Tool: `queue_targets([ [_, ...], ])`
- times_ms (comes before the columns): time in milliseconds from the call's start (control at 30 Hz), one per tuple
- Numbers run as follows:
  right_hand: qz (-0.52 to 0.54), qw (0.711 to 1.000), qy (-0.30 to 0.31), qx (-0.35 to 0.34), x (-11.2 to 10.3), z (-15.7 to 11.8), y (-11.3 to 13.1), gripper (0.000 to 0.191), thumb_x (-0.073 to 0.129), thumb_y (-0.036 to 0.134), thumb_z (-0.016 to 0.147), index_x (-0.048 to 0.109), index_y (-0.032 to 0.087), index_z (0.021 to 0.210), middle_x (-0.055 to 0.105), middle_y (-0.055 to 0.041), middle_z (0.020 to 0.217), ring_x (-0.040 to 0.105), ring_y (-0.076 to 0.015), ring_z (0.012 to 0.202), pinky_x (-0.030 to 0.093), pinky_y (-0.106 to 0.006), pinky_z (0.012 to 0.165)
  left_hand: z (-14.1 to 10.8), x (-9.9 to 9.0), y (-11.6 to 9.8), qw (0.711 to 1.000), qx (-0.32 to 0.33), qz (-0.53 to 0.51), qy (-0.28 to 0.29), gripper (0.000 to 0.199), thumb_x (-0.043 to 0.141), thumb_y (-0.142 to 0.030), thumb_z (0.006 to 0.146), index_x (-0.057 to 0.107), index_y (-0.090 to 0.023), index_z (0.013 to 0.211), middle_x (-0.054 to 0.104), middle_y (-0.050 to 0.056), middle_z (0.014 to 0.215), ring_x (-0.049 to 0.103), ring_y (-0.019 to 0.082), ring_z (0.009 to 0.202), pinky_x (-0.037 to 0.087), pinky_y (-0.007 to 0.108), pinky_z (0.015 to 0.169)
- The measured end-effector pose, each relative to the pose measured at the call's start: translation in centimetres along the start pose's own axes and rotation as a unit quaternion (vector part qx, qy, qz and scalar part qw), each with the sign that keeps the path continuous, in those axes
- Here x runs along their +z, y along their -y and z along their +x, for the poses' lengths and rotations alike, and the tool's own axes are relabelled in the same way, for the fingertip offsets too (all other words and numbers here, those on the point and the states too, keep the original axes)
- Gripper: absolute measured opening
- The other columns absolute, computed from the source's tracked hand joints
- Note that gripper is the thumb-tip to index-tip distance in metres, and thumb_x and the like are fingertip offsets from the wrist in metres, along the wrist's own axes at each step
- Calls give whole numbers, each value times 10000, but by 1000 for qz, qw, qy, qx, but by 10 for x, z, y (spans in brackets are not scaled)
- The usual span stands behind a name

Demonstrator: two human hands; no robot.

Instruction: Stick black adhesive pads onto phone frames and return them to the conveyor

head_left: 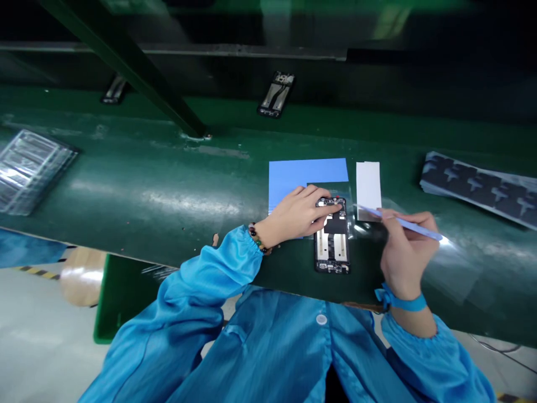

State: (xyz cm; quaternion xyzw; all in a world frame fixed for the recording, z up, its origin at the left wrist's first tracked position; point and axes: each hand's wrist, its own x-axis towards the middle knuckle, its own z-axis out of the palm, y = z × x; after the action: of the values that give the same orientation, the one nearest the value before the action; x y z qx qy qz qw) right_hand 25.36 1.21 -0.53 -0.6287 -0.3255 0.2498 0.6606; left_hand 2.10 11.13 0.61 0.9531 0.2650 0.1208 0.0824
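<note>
An opened phone body [332, 254], with a dark sticker or film over its upper middle, lies on the green bench in front of me. My left hand [296, 215] rests across its upper left side, the index finger stretched out and touching the top part. To the right, my right hand [406, 249] grips a slim lilac tool [413, 226] that tapers towards the phone; its kind is unclear. The tool's thin end lies over a white card stack [369, 187], apart from the phone. A blue sheet [308, 168] sits partly under my left hand.
Strips of black die-cut pieces [478, 182] lie at the right. Clear plastic trays [31, 168] are stacked at far left. Two more phone bodies [277, 95] lie farther back. A green post [134, 67] stands on the bench, and a green bin [126, 302] is below left.
</note>
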Motion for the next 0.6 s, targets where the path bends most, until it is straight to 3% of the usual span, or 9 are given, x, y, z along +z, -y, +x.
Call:
queue_targets([
  [100,1,1000,27,12,-11,17,6,413,999,443,808,652,244,909,784,-11,898,848,-258,986,662,-506,1048,-15,-3,-21,999,28,-15,-3,456,591,-285,1128,652,-260,1579,636,148,1612,633,324,1415,565,477,1087],
  [167,-16,997,70,37,-18,30,3,425,1020,470,776,684,243,901,784,-24,893,849,-265,966,669,-477,971,-33,-5,-42,997,54,-51,3,532,606,-533,1128,682,-214,1548,628,154,1645,624,352,1465,573,528,1179],
  [200,-26,996,77,41,-21,38,-2,436,1032,485,755,693,244,890,787,-34,890,844,-265,941,667,-467,928,-45,-5,-53,996,62,-63,13,672,609,-696,1086,699,-203,1535,632,149,1652,624,369,1480,572,545,1219],
  [267,-39,998,56,19,-26,53,-15,473,1058,516,699,701,248,855,783,-51,870,824,-262,874,656,-468,856,-69,-4,-75,995,71,-50,41,820,625,-835,1010,678,-253,1585,622,76,1688,620,340,1511,589,511,1255],
  [367,-7,999,-2,-46,-30,78,-40,548,1092,571,603,684,265,803,731,-40,799,764,-252,790,645,-527,852,-99,0,-101,995,84,31,47,508,656,-587,1092,676,-421,1571,641,-92,1668,665,188,1459,654,355,1184],
  [467,37,994,-36,-98,-30,102,-58,596,1102,604,551,647,278,754,672,-15,768,686,-220,737,636,-576,897,-111,-4,-110,987,141,73,3,329,668,-372,1085,799,-539,1336,732,-175,1532,743,124,1296,701,243,1035],
  [533,55,991,-45,-111,-29,112,-62,582,1103,571,564,640,274,753,662,-14,782,673,-214,746,637,-587,915,-104,-16,-101,979,192,63,-34,298,685,-361,1069,835,-576,1212,784,-187,1430,775,129,1202,726,238,908],
  [600,78,991,-47,-102,-28,116,-60,552,1098,515,589,639,271,774,650,-4,774,685,-222,756,650,-605,908,-83,-33,-78,980,183,42,-71,308,665,-368,1083,822,-588,1232,833,-167,1294,797,146,1055,733,268,817],
])
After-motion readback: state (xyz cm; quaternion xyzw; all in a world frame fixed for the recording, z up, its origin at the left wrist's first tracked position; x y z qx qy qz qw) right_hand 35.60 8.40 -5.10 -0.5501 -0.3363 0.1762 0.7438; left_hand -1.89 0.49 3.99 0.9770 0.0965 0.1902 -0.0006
